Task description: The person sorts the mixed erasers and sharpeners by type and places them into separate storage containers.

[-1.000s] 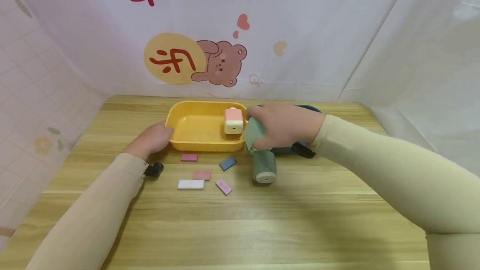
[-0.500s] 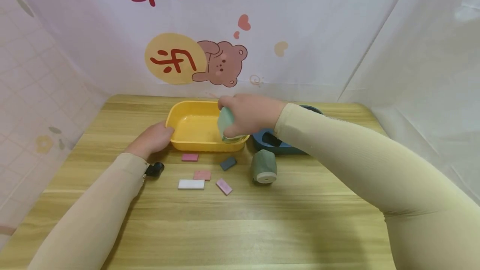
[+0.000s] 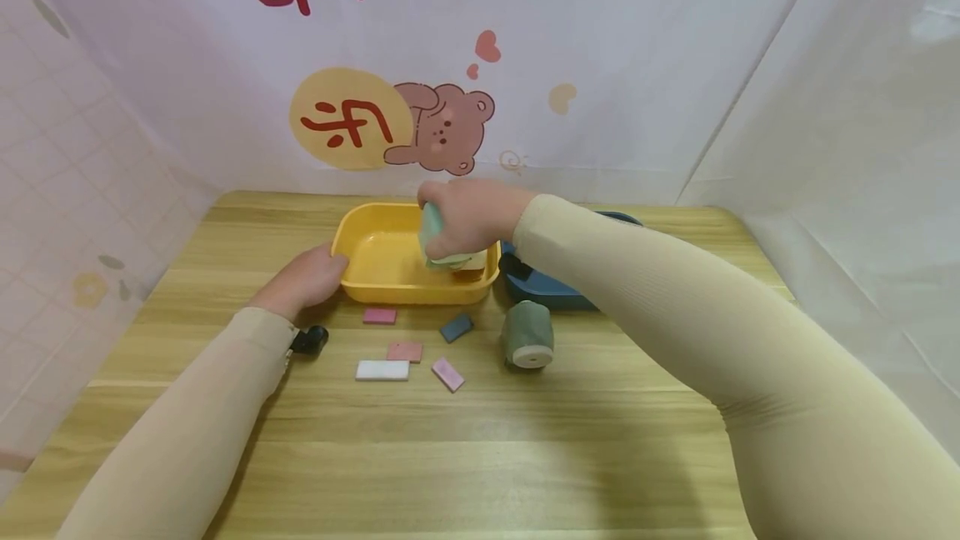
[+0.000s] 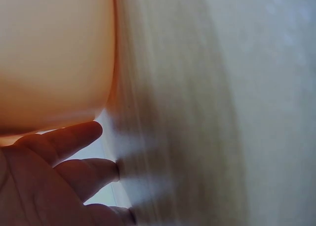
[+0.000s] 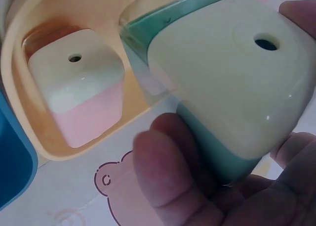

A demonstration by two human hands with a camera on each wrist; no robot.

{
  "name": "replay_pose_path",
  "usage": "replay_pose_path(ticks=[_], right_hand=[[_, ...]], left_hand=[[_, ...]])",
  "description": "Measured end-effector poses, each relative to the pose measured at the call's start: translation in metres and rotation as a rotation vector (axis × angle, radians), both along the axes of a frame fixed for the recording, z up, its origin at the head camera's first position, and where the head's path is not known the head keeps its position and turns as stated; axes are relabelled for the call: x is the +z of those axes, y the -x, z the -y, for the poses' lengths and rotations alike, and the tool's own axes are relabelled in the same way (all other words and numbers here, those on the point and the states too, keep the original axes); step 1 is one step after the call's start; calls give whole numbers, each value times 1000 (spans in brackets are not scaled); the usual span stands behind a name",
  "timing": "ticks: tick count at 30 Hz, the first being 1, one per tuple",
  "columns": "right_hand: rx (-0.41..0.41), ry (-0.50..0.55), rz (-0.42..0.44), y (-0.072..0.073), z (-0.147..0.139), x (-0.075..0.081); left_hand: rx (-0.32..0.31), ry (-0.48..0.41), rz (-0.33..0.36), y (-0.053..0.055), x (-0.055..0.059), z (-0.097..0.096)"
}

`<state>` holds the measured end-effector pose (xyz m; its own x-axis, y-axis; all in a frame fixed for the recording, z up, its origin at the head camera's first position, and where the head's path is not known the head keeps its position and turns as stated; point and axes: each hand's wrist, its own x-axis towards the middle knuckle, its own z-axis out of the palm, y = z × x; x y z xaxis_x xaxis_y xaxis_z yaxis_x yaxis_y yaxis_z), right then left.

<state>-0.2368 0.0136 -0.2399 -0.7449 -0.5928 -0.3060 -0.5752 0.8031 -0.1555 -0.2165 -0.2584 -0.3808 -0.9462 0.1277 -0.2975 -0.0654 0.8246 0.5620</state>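
Observation:
My right hand (image 3: 474,215) grips a green-and-cream pencil sharpener (image 5: 222,72) with a clear shavings drawer, above the right part of the yellow tray (image 3: 378,263). In the right wrist view, a pink-and-cream pencil sharpener (image 5: 90,95) sits in that tray, beside the held one; in the head view my hand mostly hides it. My left hand (image 3: 306,277) holds the tray's left rim, its fingers (image 4: 81,134) against the outer wall and under the edge. On the table, right of centre, rests a grey-green pencil sharpener (image 3: 528,333).
A dark blue tray (image 3: 555,298) adjoins the yellow one, partly covered by my right forearm. Several small eraser-like blocks lie in front, among them a white one (image 3: 382,370), a blue one (image 3: 456,327) and a lilac one (image 3: 447,374). A printed cloth (image 3: 615,90) hangs behind.
My right hand has carried the green pencil sharpener leftward from between the trays to above the yellow tray. My left hand has stayed at the rim.

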Motion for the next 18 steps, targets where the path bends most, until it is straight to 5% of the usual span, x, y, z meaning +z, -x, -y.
replay_pose_path(ticks=[18], right_hand=[[-25,-27,-30,24,25,-25]], left_hand=[[20,-11,12,-1,0,-1]])
